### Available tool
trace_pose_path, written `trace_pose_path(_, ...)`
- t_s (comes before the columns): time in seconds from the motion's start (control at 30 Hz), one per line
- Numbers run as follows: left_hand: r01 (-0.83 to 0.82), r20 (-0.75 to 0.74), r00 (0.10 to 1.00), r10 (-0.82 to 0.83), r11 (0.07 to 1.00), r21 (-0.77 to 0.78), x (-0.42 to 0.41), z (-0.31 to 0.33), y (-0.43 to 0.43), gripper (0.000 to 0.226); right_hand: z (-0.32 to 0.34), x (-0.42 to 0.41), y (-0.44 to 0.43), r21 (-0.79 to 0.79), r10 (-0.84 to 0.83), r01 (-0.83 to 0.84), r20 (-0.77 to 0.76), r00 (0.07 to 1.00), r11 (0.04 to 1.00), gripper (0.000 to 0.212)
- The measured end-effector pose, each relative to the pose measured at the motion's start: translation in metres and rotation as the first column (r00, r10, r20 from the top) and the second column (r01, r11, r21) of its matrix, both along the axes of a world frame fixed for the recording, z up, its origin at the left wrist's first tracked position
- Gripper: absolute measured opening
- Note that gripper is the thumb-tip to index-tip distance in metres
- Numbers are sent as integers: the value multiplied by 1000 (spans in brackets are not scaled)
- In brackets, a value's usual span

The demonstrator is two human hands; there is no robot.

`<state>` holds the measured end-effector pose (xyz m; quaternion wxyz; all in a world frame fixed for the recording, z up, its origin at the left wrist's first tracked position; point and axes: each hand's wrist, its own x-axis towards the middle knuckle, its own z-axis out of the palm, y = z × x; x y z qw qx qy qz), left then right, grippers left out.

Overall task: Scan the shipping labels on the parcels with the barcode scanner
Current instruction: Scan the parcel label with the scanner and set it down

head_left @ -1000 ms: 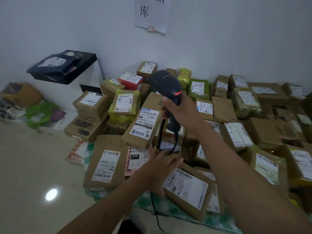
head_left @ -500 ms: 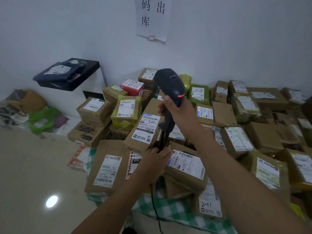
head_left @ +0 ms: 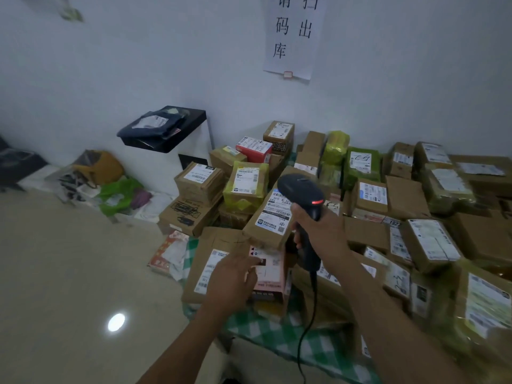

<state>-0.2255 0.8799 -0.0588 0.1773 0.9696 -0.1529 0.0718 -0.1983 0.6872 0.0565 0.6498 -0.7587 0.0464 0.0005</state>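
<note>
dozens of labelled brown cardboard parcels (head_left: 426,245) heap the green-checked counter (head_left: 257,331), seemingly mostly unscanned (none set apart). right grip (head_left: 318,225) clenches the black corded barcode scanner (head_left: 300,194) above them; left grip (head_left: 232,275), released, hovers at a pink carton (head_left: 270,278).

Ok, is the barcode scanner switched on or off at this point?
On, it seems: a red light glows on the head of the barcode scanner, above the right hand gripping its handle.

Dim, bluish, motion-blurred; ceiling light glares off floor (head_left: 116,322).
</note>
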Motion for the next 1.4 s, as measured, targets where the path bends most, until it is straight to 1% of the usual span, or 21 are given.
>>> trace_pose_path(0.03, -176, -132, 975, 178, 984, 28, 5, -8, 11, 37, -3, -4, 6, -39, 17, -18, -27, 1000, 999, 26)
trace_pose_path(0.1, -425, -315, 852, 419, 904, 51, 13, -29, 32, 58, -11, -11, 17, -97, 59, -65, -68, 996, 993, 24)
trace_pose_path(0.17, -531, -388, 764, 515, 844, 75, 19, -52, 51, 78, -21, -16, 28, -114, 121, -134, -109, 987, 984, 22)
trace_pose_path(0.23, -562, -462, 701, 543, 820, 109, 22, -72, 68, 91, -34, -18, 40, -133, 202, -224, -160, 966, 966, 17)
trace_pose_path(0.27, -568, -507, 677, 534, 817, 102, 22, -76, 75, 97, -42, -19, 47, -140, 232, -261, -194, 953, 955, 15)
trace_pose_path(0.33, -577, -621, 637, 456, 817, 7, 24, -90, 91, 106, -60, -20, 61, -136, 254, -297, -267, 930, 945, 13)
trace_pose_path(0.4, -569, -715, 605, 351, 818, -80, 25, -98, 107, 108, -77, -24, 75, -97, 255, -303, -340, 905, 948, 15)
trace_pose_path(0.47, -554, -764, 577, 290, 826, -104, 23, -102, 122, 93, -93, -30, 89, -93, 251, -312, -401, 881, 945, 17)
trace_pose_path(0.53, -551, -784, 576, 232, 819, -162, 19, -105, 133, 63, -106, -36, 101, -101, 237, -313, -452, 860, 944, 14)
trace_pose_path(0.6, -557, -799, 577, 169, 797, -233, 15, -108, 140, 46, -116, -42, 114, -83, 212, -292, -504, 837, 953, 11)
trace_pose_path(0.67, -572, -817, 565, 117, 769, -286, 13, -109, 145, 46, -124, -48, 125, -72, 183, -261, -537, 823, 963, 10)
trace_pose_path(0.73, -605, -827, 555, 93, 727, -324, 11, -112, 149, 56, -133, -52, 133, -69, 155, -232, -556, 817, 970, 11)
trace_pose_path(0.77, -616, -827, 556, 81, 707, -346, 9, -114, 151, 56, -136, -55, 136, -64, 147, -221, -566, 811, 973, 13)
trace_pose_path(0.83, -642, -822, 567, 48, 651, -405, 5, -113, 151, 45, -141, -59, 142, -37, 140, -197, -580, 803, 980, 15)
trace_pose_path(0.9, -685, -825, 565, 9, 562, -463, 0, -112, 151, 39, -143, -63, 146, -16, 137, -178, -576, 806, 984, 12)
trace_pose_path(1.03, -786, -841, 535, -82, 317, -531, -7, -102, 154, 60, -143, -73, 147, -8, 101, -127, -556, 825, 992, 10)
trace_pose_path(1.1, -813, -847, 514, -136, 239, -532, -9, -93, 160, 70, -144, -77, 147, -13, 76, -99, -547, 834, 995, 9)
trace_pose_path(1.17, -811, -835, 525, -164, 202, -549, -10, -84, 169, 75, -145, -80, 150, -3, 64, -77, -520, 852, 997, 7)
trace_pose_path(1.23, -805, -827, 535, -175, 191, -562, -11, -79, 182, 80, -143, -82, 155, 14, 51, -51, -484, 873, 999, 7)
trace_pose_path(1.33, -753, -796, 561, -227, 257, -605, -13, -76, 200, 82, -141, -82, 163, 45, 29, -10, -442, 896, 999, 11)
trace_pose_path(1.4, -723, -764, 604, -228, 246, -645, -14, -70, 210, 101, -138, -78, 167, 65, 20, 8, -418, 908, 998, 15)
